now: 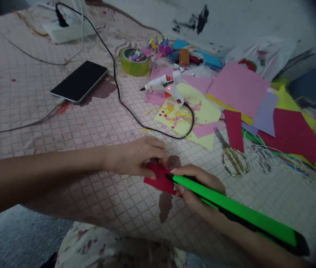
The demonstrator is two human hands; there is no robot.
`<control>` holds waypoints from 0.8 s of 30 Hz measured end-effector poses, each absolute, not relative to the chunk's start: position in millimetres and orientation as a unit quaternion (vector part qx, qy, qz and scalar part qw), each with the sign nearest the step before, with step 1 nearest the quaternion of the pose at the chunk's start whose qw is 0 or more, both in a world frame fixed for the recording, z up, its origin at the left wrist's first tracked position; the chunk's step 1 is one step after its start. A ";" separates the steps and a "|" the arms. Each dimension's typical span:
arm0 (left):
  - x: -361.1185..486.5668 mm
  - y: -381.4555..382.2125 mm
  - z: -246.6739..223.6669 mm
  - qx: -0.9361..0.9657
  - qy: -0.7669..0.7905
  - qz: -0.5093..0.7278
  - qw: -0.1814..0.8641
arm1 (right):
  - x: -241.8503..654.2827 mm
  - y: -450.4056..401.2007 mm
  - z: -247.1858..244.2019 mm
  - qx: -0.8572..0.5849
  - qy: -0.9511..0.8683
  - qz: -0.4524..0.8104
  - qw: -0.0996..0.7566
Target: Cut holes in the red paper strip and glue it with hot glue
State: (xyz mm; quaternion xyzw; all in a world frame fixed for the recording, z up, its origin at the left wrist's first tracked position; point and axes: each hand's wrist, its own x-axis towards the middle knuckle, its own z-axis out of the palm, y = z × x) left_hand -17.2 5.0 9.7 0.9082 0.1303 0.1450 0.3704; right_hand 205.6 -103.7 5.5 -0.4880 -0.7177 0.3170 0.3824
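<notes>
A small piece of red paper (162, 181) lies on the patterned cloth near the front edge. My left hand (138, 154) pinches its left part, thumb on top and fingers curled at the far edge. From the right, my right hand (199, 186) grips a long green and black tool (236, 208), which looks like a stapler. Its narrow black tip is over the paper's right part, and my right thumb and fingers close round that end. The underside of the tool is mostly hidden by the hand.
Beyond my hands, a white glue gun (165, 83) with a lit red light rests on yellow paper (202, 102). Gold-handled scissors (234, 156), tangled white string (265, 154) and coloured sheets lie right. Left are a phone (79, 82), a black cable (115, 70) and a power strip (63, 31).
</notes>
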 end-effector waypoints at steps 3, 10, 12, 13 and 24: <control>-17.8 4.9 10.3 0.908 0.131 0.145 0.371 | 204.9 -104.1 2.8 -0.490 -0.717 0.312 0.385; -17.0 5.0 9.5 0.910 0.125 0.149 0.365 | 206.4 -105.5 -0.3 -0.482 -0.717 0.329 0.380; -17.0 4.9 8.8 0.911 0.125 0.151 0.363 | 207.6 -105.9 -1.6 -0.484 -0.717 0.330 0.378; -17.0 4.8 8.6 0.911 0.126 0.150 0.364 | 208.2 -106.0 -2.4 -0.484 -0.717 0.330 0.378; -17.4 5.3 7.4 0.909 0.127 0.147 0.369 | 210.2 -106.2 -2.1 -0.485 -0.719 0.338 0.366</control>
